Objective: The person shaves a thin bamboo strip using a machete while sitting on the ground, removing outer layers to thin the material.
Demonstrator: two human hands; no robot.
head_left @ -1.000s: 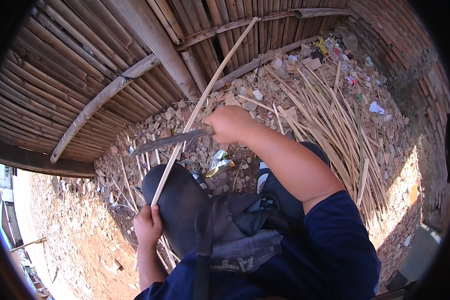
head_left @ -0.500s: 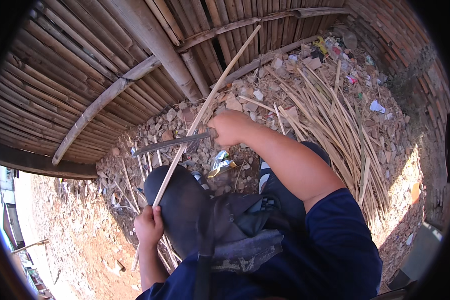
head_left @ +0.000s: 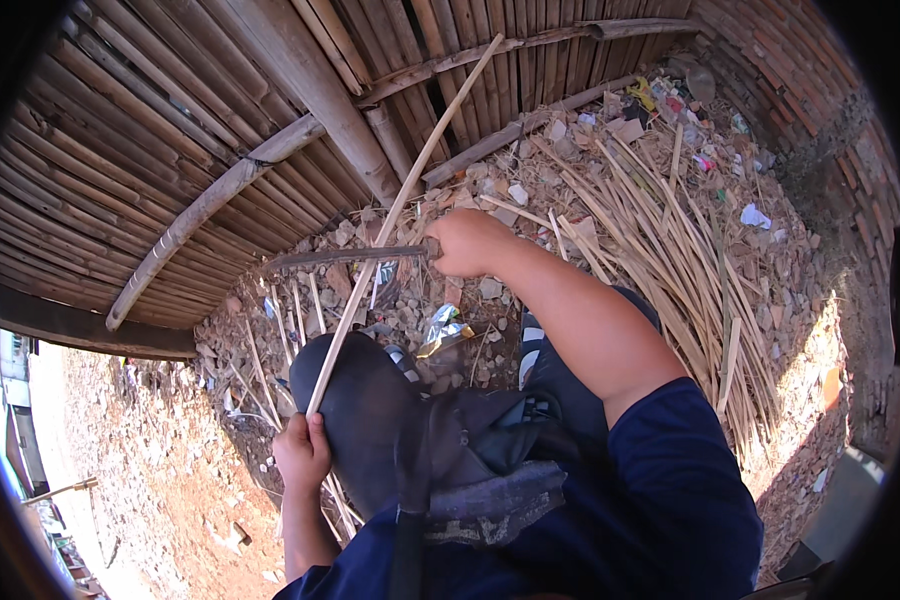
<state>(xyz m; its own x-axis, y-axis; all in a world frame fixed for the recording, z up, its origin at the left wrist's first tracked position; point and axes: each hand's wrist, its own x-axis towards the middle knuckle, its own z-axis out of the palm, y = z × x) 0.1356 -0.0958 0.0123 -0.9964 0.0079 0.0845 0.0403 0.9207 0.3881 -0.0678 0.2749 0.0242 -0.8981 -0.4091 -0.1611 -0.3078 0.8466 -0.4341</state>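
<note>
A long bamboo strip (head_left: 400, 215) is held slanting upward from the lap toward the bamboo fence (head_left: 170, 130), its lower end pinched in the left hand (head_left: 305, 452), whose grip is pressed closed around it just beside the raised knee (head_left: 355, 400). A dark knife (head_left: 345, 256) is gripped by the right hand (head_left: 470, 242), fingers wrapped shut on the handle, and the blade is laid flat across the strip about midway along it. The step in hand is judged to be shaving or splitting of the strip against the blade; the next move would seem to call for the strip to be kept taut and steady while blade and strip are slid along each other without the edge biting off line. The right arm is stretched forward and almost straight, the left forearm bent close to the body. Cut strips (head_left: 670, 260) are piled on the rubble-strewn ground (head_left: 820, 330) at the right
</note>
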